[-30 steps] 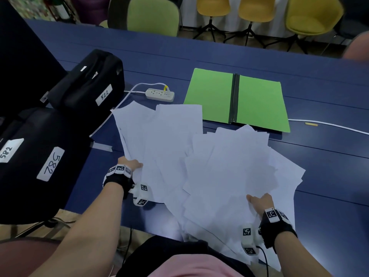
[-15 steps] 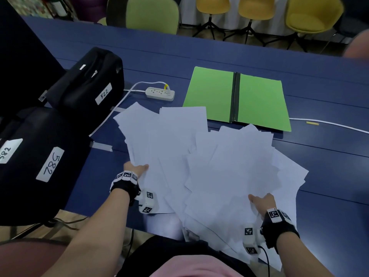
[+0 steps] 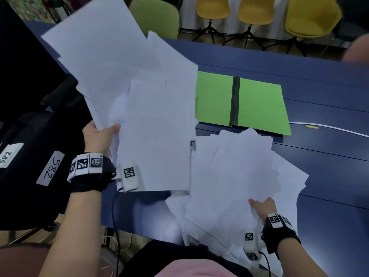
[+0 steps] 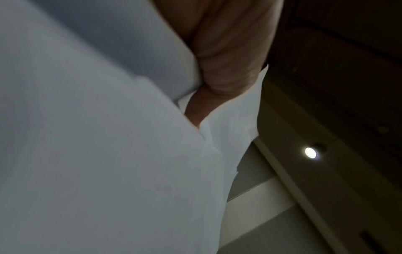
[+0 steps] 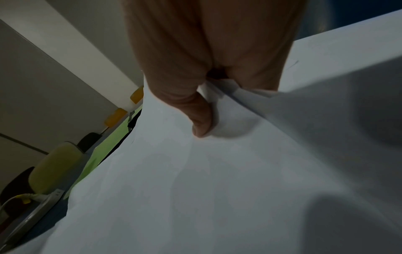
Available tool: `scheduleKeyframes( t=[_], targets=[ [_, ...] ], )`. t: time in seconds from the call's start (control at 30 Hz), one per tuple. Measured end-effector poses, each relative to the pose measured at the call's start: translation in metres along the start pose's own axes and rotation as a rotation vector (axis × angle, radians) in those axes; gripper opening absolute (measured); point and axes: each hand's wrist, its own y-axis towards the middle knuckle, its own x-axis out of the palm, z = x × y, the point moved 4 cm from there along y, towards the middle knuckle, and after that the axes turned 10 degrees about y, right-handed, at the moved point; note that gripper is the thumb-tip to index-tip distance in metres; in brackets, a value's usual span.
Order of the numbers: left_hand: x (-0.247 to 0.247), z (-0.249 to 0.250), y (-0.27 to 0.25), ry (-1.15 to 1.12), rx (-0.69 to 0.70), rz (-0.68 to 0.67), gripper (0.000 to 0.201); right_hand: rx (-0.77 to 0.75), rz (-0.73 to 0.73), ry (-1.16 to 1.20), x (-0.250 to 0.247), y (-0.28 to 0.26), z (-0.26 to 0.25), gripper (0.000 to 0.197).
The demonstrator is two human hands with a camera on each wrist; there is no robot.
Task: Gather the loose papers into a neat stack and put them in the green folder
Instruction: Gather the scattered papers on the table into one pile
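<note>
My left hand (image 3: 99, 134) grips a fanned bunch of white papers (image 3: 139, 92) by its left edge and holds it tilted up above the table; in the left wrist view the thumb lies over the sheets (image 4: 108, 137). My right hand (image 3: 261, 206) pinches the near right edge of a second messy pile of white papers (image 3: 235, 176) that lies on the blue table (image 3: 329, 196); the right wrist view shows the thumb on top of those papers (image 5: 217, 171) and the fingers under them. The green folder (image 3: 259, 104) lies open and flat beyond the pile.
Black cases with white number labels (image 3: 51, 170) crowd the left side beside my left arm. A white cable (image 3: 339, 129) runs along the table right of the folder. Green and yellow chairs (image 3: 311, 15) stand behind the far edge.
My left hand has lifted its bunch of papers off the table and tipped it up toward the camera, hiding the power strip. My right hand stays on the right pile.
</note>
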Motion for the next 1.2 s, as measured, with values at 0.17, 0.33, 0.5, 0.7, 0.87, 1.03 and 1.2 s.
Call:
scheduleKeyframes(
  t=[0.17, 0.33, 0.5, 0.7, 0.87, 1.03, 1.2],
  targets=[
    [0.020, -0.008, -0.002, -0.094, -0.064, -0.068, 0.043, 0.018, 0.005, 0.043, 0.000, -0.002, 0.001, 0.058],
    [0.062, -0.079, -0.021, 0.116, -0.241, -0.291, 0.045, 0.023, -0.026, 0.223, -0.002, -0.001, 0.003, 0.067],
    [0.099, -0.166, -0.059, 0.528, -0.377, -0.651, 0.047, 0.022, -0.095, 0.539, -0.004, 0.001, 0.003, 0.095],
    [0.117, -0.176, -0.069, 0.565, -0.285, -0.594, 0.022, 0.015, -0.099, 0.360, -0.008, 0.004, 0.007, 0.071],
    [0.139, -0.173, -0.076, 0.668, -0.146, -0.659, 0.015, 0.023, -0.083, 0.259, 0.002, -0.001, 0.001, 0.093],
    [0.147, -0.182, -0.076, 0.669, -0.123, -0.613, 0.014, 0.005, -0.065, 0.271, -0.004, 0.001, -0.005, 0.080],
    [0.135, -0.194, -0.072, 0.640, -0.151, -0.533, 0.027, 0.058, -0.140, 0.382, 0.000, -0.004, 0.004, 0.093]
  ],
)
